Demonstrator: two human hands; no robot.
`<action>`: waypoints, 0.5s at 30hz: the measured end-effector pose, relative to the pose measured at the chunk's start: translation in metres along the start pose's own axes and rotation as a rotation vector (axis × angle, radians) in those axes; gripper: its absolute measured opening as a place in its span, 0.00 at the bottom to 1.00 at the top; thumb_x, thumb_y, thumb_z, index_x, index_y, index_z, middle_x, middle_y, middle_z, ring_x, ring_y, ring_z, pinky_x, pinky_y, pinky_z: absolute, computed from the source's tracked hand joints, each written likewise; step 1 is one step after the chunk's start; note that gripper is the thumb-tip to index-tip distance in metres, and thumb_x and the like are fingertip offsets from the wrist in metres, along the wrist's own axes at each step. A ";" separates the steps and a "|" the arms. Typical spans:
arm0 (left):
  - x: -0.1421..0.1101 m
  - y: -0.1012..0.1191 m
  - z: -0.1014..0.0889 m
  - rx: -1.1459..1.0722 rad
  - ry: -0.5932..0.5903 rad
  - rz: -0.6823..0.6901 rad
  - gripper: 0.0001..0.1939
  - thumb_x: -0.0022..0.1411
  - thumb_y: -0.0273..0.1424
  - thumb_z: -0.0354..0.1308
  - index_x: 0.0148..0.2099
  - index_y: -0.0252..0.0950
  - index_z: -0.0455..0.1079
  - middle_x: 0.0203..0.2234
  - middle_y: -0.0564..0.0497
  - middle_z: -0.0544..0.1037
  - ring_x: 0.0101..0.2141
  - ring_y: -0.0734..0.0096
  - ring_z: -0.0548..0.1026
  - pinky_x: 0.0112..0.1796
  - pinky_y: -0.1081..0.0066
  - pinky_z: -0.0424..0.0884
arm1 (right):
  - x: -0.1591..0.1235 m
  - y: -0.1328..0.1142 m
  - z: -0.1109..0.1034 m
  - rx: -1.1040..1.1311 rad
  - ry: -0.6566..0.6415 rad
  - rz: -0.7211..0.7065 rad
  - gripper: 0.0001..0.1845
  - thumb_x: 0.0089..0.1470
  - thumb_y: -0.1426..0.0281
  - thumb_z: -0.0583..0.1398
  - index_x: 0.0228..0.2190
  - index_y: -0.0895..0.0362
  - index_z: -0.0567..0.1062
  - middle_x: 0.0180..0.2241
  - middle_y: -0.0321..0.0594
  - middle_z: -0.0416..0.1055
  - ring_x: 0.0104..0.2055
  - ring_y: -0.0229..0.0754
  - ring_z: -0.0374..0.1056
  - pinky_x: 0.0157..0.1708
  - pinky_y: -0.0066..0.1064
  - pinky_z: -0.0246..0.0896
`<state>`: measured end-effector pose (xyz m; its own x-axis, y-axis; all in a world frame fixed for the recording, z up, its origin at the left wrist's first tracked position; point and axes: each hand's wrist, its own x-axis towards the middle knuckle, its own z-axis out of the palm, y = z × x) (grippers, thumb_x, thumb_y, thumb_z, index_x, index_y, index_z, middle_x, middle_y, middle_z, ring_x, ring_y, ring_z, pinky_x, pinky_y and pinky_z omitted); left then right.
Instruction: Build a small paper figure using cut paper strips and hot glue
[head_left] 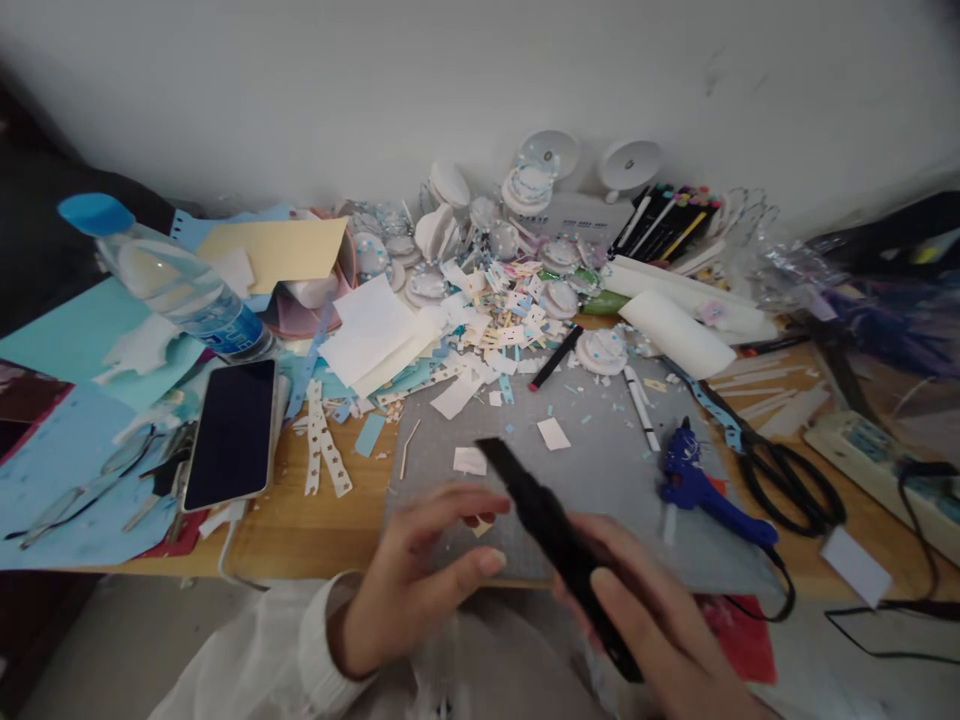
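Observation:
My right hand [660, 620] is closed round a long black tool [540, 510], blurred by motion, whose tip points up and left over the grey cutting mat [600, 470]. My left hand [420, 575] hovers at the mat's near edge with fingers curled toward the tool and a small cream paper scrap [482, 526] at its fingertips; whether it pinches the scrap I cannot tell. Small white paper pieces [553, 433] lie on the mat beyond the tool.
A blue glue gun [697, 485] and black scissors [791, 480] lie right of the mat. A phone [232, 432], a water bottle [176, 285] and glasses [97, 490] are on the left. Paper scraps, white round pieces and markers [667, 220] crowd the back.

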<state>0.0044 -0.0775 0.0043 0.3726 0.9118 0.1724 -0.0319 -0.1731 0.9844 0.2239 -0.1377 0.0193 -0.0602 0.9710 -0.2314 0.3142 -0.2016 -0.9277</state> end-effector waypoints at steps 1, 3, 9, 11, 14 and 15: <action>0.001 0.000 0.005 -0.055 -0.010 -0.005 0.13 0.62 0.36 0.62 0.49 0.40 0.76 0.40 0.47 0.80 0.40 0.66 0.76 0.42 0.69 0.72 | 0.000 0.001 0.008 0.019 -0.037 -0.019 0.19 0.63 0.59 0.53 0.52 0.50 0.70 0.29 0.37 0.75 0.25 0.36 0.70 0.23 0.23 0.67; 0.001 0.000 0.012 -0.104 0.006 -0.032 0.12 0.60 0.36 0.64 0.46 0.41 0.78 0.39 0.48 0.81 0.40 0.65 0.77 0.42 0.69 0.71 | 0.002 0.003 0.019 0.020 -0.087 -0.085 0.18 0.63 0.61 0.54 0.53 0.49 0.70 0.30 0.37 0.76 0.25 0.35 0.71 0.24 0.22 0.68; -0.006 0.003 0.018 -0.290 0.042 -0.203 0.11 0.60 0.37 0.64 0.41 0.37 0.80 0.29 0.47 0.79 0.32 0.66 0.76 0.35 0.68 0.72 | -0.006 0.002 0.023 -0.078 -0.089 -0.163 0.24 0.63 0.64 0.54 0.60 0.43 0.64 0.58 0.41 0.67 0.54 0.44 0.69 0.50 0.33 0.68; -0.008 0.004 0.020 -0.417 0.021 -0.274 0.12 0.60 0.37 0.63 0.42 0.37 0.80 0.28 0.49 0.76 0.25 0.71 0.73 0.28 0.71 0.70 | -0.010 0.001 0.021 -0.020 -0.137 -0.098 0.24 0.64 0.63 0.53 0.61 0.42 0.62 0.59 0.41 0.66 0.53 0.43 0.69 0.50 0.34 0.68; -0.008 0.005 0.024 -0.530 0.072 -0.344 0.12 0.60 0.38 0.63 0.44 0.39 0.80 0.29 0.50 0.75 0.25 0.75 0.71 0.26 0.74 0.68 | -0.011 -0.003 0.018 0.245 -0.257 -0.037 0.26 0.63 0.57 0.53 0.61 0.41 0.60 0.52 0.42 0.72 0.42 0.41 0.73 0.43 0.34 0.71; -0.008 0.006 0.026 -0.539 0.117 -0.358 0.13 0.59 0.39 0.64 0.43 0.39 0.80 0.29 0.49 0.76 0.27 0.73 0.72 0.28 0.73 0.69 | -0.011 -0.004 0.018 0.357 -0.290 -0.042 0.29 0.61 0.54 0.54 0.62 0.41 0.59 0.51 0.42 0.72 0.39 0.41 0.72 0.41 0.34 0.70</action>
<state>0.0256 -0.0956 0.0074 0.3444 0.9181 -0.1963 -0.3963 0.3317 0.8561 0.2064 -0.1499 0.0201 -0.3448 0.9133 -0.2166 -0.0369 -0.2438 -0.9691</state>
